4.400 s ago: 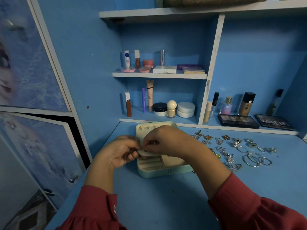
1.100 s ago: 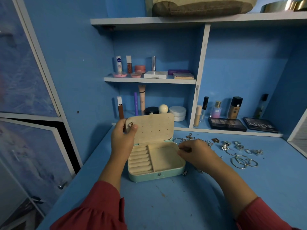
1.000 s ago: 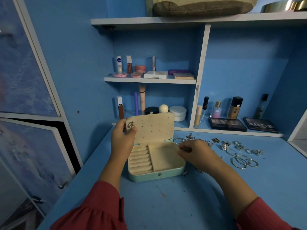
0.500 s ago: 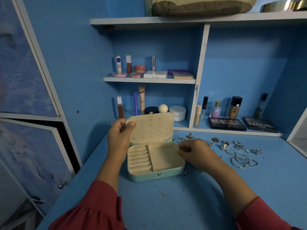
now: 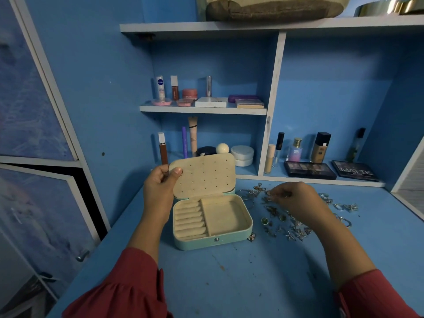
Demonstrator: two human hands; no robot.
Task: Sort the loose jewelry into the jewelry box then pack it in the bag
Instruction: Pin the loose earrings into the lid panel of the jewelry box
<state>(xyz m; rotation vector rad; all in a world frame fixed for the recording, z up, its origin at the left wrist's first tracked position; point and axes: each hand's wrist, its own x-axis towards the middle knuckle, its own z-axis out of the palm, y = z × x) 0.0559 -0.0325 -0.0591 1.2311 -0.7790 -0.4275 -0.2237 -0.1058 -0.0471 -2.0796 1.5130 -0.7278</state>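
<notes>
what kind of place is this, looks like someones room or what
Most likely a dressing or vanity corner in a home bedroom. Blue built-in shelves hold cosmetics such as a foundation bottle and an eyeshadow palette, and loose jewelry lies on the desk beside an open jewelry box.

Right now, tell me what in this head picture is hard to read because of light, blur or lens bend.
Head view: dim, bluish light; the loose jewelry right of the jewelry box reads as small glinting shapes, hard to tell apart. The wide lens bows the shelf edges and cabinet frame. Glare on the gold object top right. The right hand shadows pieces beneath it.
</notes>
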